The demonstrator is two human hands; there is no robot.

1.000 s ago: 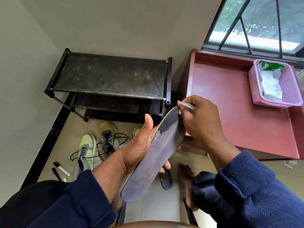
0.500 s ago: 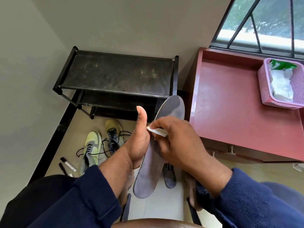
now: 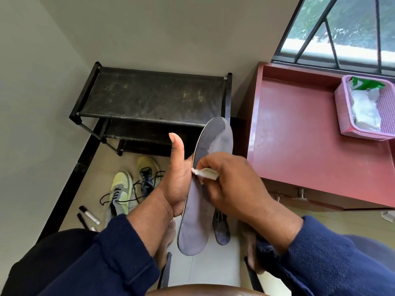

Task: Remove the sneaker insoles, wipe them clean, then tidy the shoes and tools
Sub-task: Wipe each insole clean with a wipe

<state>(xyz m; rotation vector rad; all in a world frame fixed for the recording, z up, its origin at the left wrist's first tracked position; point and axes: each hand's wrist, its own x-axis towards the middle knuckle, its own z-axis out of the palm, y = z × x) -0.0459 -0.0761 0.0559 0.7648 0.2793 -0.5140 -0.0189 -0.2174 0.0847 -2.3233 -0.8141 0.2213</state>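
Observation:
A grey insole [image 3: 215, 142] stands nearly upright in front of me, toe end up. My left hand [image 3: 177, 182] holds it from the left side with the thumb raised. My right hand [image 3: 230, 184] pinches a folded white wipe [image 3: 205, 173] and presses it on the insole's middle. A second dark insole [image 3: 222, 231] lies on the floor below. Two yellow-green sneakers [image 3: 121, 191] with loose black laces sit on the floor to the left.
A black shoe rack [image 3: 149, 97] stands against the wall. On the right is a red table [image 3: 299, 146] with a pink basket [image 3: 346, 122] holding wipe packs. Small tubes [image 3: 88, 214] lie on the floor near the sneakers. My bare feet are below.
My right hand has slid the wipe from the insole's toe end down to its middle. The left hand has tilted the insole more upright.

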